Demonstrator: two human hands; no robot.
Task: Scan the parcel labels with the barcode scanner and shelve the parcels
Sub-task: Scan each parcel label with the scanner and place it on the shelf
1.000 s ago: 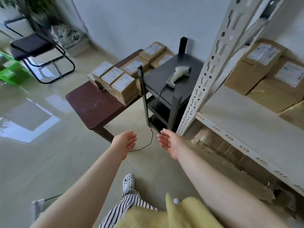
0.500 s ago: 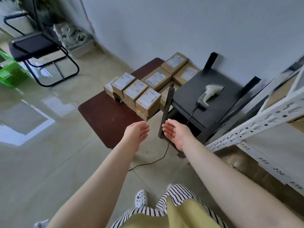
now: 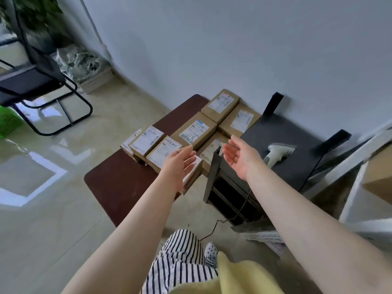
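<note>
Over the last second the view has been swung away from the shelf rack [image 3: 360, 164] and brought round to the parcels [image 3: 195, 132], and both hands have been carried forward from above the bare floor to a place over the brown worktop [image 3: 114, 183]. From this it may be judged that a shelving trip is finished and the next parcel is about to be taken up; nothing is yet held.

The left hand [image 3: 180, 164] is stretched out with its palm turned inward to the right, over the nearest parcel [image 3: 192, 175] at the worktop's front edge. Whether that parcel is touched cannot be told. Its fingers [image 3: 187, 151] are straight and loosely spread, with nothing gripped.

The right hand [image 3: 239, 155] is held opposite it, palm turned to the left and slightly up, over the corner post of the black stand [image 3: 282, 134]. Its fingers are relaxed, a little parted, and nothing is pinched.

The two palms are set facing one another, as if a box were to be clasped between them.

The barcode scanner [image 3: 277, 152] is lying untouched on the black stand, just to the right of the right hand, its cable [image 3: 239, 209] trailing down to the floor. The parcels are laid in rows with labels upward on the brown worktop
</note>
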